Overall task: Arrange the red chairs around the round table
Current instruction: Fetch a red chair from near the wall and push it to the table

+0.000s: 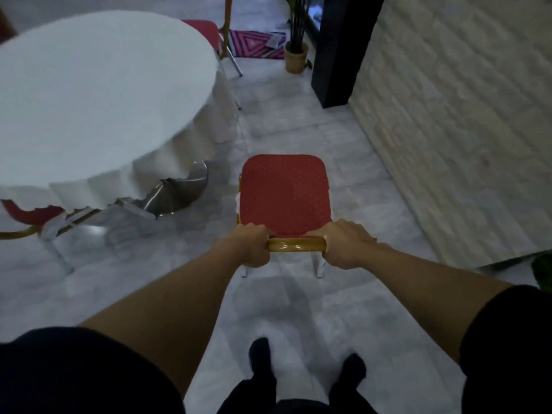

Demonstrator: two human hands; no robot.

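Note:
A red chair [283, 194] with a dotted seat and a golden top rail stands on the floor in front of me, to the right of the round table [89, 94] under its white cloth. My left hand [252, 245] grips the rail's left end and my right hand [343, 243] grips its right end. A second red chair [203, 29] is at the table's far side. The seat of a third red chair [33, 212] shows under the cloth's near left edge.
A pale brick wall [463, 130] runs along the right, with a black pillar [340, 49] and a potted plant [295, 55] beyond it. A patterned pink mat [257, 43] lies at the back. Grey tiled floor spreads between table and wall. My feet [304, 369] stand below.

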